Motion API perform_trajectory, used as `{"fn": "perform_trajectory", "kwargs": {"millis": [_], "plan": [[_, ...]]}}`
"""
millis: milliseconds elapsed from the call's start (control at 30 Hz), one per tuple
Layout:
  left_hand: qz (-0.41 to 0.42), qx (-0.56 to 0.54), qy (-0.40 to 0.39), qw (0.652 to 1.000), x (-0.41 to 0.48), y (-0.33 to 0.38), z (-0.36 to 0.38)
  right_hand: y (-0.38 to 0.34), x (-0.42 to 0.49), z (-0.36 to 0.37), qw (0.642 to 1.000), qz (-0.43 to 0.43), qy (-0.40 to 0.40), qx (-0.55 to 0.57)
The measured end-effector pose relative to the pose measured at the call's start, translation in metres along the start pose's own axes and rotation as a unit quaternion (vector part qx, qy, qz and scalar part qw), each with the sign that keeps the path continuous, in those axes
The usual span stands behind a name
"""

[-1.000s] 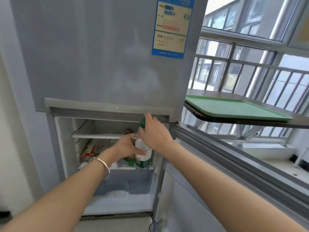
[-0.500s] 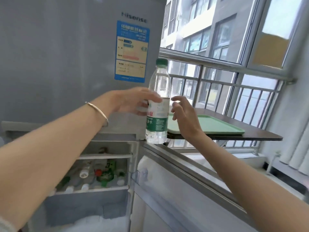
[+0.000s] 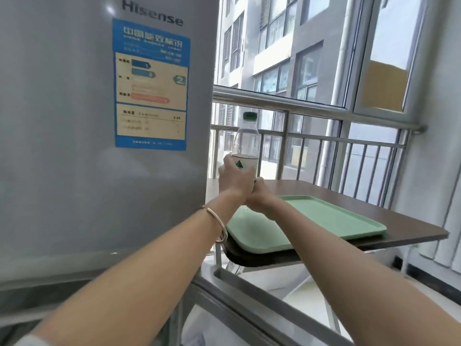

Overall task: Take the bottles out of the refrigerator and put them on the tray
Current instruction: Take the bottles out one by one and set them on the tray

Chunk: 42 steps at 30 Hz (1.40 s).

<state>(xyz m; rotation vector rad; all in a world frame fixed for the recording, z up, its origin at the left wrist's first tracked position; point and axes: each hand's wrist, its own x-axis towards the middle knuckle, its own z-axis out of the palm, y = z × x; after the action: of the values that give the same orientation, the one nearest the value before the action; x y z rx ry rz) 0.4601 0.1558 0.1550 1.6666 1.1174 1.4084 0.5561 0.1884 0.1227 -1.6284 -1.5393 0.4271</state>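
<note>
while the water bottle point(image 3: 245, 146) stands upright over the near-left corner of the green tray point(image 3: 331, 221), it looks not yet released: the left hand point(image 3: 233, 181) has its fingers wrapped around the lower body, and the right hand point(image 3: 257, 198) is pressed near the base, its fingers hidden, so i cannot tell whether they grip. the tray on the brown tabletop point(image 3: 411, 221) carries nothing else, so this seems the first bottle. whether the base touches the tray is hidden behind the hands. the refrigerator point(image 3: 74, 146) interior is out of view, so remaining bottles cannot be counted.
</note>
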Motion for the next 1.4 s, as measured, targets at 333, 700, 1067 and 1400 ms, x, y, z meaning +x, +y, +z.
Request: {"fn": "perform_trajectory", "kwargs": {"millis": [333,700,1067,1400], "plan": [[-0.032,0.004,-0.021,0.999,0.012,-0.021,0.005,0.014,0.025,0.015,0.998,-0.008,-0.045,-0.034],[0.032,0.162,-0.024,0.986,-0.084,0.018,-0.059,-0.058,-0.110,-0.001,0.986,-0.062,0.101,-0.119],[-0.206,0.257,-0.112,0.938,-0.144,-0.087,-0.172,-0.080,-0.181,0.150,0.960,0.049,-0.222,-0.162],[-0.251,0.424,-0.237,0.837,-0.128,-0.263,-0.233,-0.024,-0.167,0.317,0.907,0.105,-0.339,-0.228]]}}
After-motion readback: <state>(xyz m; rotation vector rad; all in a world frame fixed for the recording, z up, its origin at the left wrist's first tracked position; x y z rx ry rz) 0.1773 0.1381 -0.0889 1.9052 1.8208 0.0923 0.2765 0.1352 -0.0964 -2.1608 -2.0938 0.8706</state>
